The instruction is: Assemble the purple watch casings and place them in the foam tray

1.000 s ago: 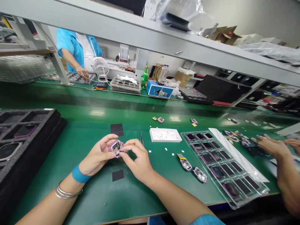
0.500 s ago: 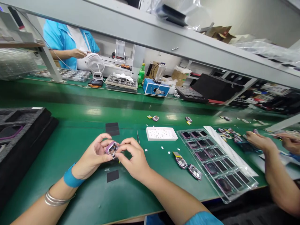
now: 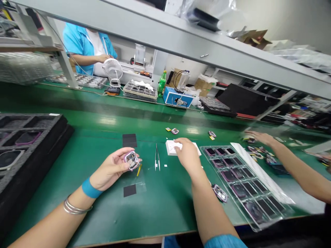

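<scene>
My left hand (image 3: 113, 165) is closed around a small purple-rimmed device (image 3: 131, 160), its circuit parts facing up. A yellow strip (image 3: 139, 170) hangs below it. My right hand (image 3: 186, 154) is over the shallow white box (image 3: 169, 148), thumb and index finger apart. Nothing shows between those fingers; the others are hidden. Metal tweezers (image 3: 157, 160) lie on the green bench between my hands. A small white square (image 3: 166, 165) rests beside the tweezers. Black rectangular sheets (image 3: 129, 140) lie behind and in front of my left hand. Another opened device (image 3: 219, 193) sits near my right forearm.
A clear tray (image 3: 248, 206) of screens and black sheets lies at the right. Black foam cases (image 3: 51, 144) stand at the left. A co-worker's hand (image 3: 261, 137) reaches in from the right. Another person (image 3: 89, 48) works behind the fan (image 3: 113, 69).
My right hand has left the device and moved right to the white box. The left hand still holds the device. The co-worker's arm at the right has stretched farther onto the bench.
</scene>
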Tool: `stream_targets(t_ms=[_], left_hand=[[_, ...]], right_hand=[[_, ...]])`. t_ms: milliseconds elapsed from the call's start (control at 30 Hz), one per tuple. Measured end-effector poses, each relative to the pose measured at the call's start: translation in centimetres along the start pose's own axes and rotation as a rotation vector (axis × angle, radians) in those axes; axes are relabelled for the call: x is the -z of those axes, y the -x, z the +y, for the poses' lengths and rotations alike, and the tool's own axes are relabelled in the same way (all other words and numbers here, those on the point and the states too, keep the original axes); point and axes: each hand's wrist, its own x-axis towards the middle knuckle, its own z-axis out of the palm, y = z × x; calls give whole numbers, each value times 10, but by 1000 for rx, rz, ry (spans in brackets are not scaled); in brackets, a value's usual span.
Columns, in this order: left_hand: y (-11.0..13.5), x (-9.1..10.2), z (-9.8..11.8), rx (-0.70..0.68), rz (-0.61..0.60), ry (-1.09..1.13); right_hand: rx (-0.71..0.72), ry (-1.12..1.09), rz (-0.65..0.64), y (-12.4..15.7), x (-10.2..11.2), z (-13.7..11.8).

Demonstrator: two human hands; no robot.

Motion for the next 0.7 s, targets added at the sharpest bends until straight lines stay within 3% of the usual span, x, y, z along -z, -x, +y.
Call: stream_targets(t_ms=[100, 200, 300, 467, 700], left_hand=[[-1, 1, -2, -6, -29, 1], [-2, 3, -4, -27, -36, -11], [-2, 3, -5, -40, -33, -39], [-2, 2, -5, -70, 10, -101], [-4, 5, -9, -63, 29, -121]], right_hand=[[66, -496, -199, 22, -27, -24], [78, -679, -251, 48, -50, -53], [124, -611, -156, 59, -56, -65], [230, -550, -81, 58, -58, -60], [521, -277, -54, 63, -65, -55]])
